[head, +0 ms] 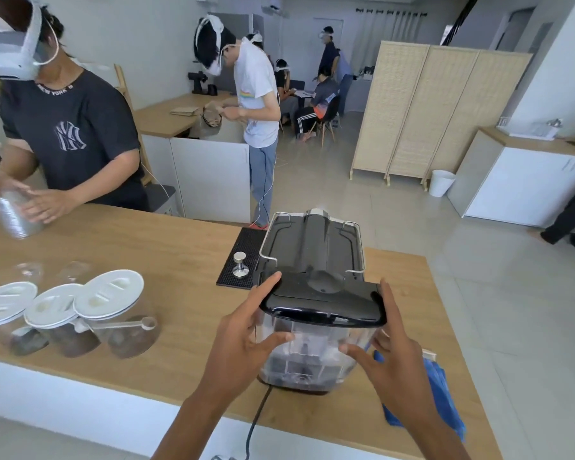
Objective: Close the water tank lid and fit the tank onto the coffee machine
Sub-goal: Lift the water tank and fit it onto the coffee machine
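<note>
The clear water tank [307, 356] stands against the back of the black coffee machine [312, 244] on the wooden counter. Its glossy black lid [322, 302] lies flat on top, shut. My left hand [243, 333] grips the tank's left side, with the index finger up on the lid's left edge and the thumb across the clear wall. My right hand [389, 346] holds the right side, one finger along the lid's right edge. The tank's base and its seat on the machine are partly hidden.
A tamper [240, 265] stands on a black mat [243, 257] left of the machine. Three white-lidded jars [107, 313] sit at the counter's left. A blue cloth [435, 393] lies under my right forearm. A power cord [256, 423] hangs off the near edge. A person works across the counter.
</note>
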A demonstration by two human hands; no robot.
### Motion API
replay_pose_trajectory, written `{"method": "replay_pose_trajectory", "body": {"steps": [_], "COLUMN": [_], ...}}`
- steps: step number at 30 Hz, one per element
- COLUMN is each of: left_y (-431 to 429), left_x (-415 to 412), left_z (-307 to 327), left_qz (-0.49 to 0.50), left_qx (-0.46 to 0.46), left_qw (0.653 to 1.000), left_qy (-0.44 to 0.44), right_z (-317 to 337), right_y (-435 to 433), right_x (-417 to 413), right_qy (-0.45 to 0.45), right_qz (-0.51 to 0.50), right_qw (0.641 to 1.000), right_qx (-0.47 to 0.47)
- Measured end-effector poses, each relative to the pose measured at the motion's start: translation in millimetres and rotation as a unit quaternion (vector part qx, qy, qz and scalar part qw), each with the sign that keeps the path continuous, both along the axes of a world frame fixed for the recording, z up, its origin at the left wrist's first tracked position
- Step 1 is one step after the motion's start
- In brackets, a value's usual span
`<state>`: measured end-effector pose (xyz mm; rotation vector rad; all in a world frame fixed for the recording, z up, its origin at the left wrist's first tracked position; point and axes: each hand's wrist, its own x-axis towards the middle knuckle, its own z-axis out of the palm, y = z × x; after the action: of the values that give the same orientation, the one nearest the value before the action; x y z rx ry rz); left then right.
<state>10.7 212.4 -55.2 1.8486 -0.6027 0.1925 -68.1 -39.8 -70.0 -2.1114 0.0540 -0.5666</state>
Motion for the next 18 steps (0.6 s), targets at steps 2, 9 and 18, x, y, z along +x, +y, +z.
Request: {"method": "replay_pose_trajectory", "body": {"steps": [2,9,18], "left_y": [3.3,-1.2,-0.9], "left_x": [7.7,20.7,28.5], "left_z": [-5.8,-16.5,-29.3], "left_qz": [0.0,-0.011,0.013], "left_qx": [0.001,-0.039,-0.032], "left_qw": [1.0,0.999,0.998], "left_qy": [0.004,0.005,0.047], "right_z": [-6.7,-14.3,-21.0], "right_y": [5.7,20.0,33.6], "right_x": [3.5,12.2,15.8], "right_qy": [0.008,0.019,0.035], "right_qz": [-0.008,-0.047,-0.082], "right_qw": [1.0,0.999,0.996], "right_qx": [-0.01,0.007,0.009]}}
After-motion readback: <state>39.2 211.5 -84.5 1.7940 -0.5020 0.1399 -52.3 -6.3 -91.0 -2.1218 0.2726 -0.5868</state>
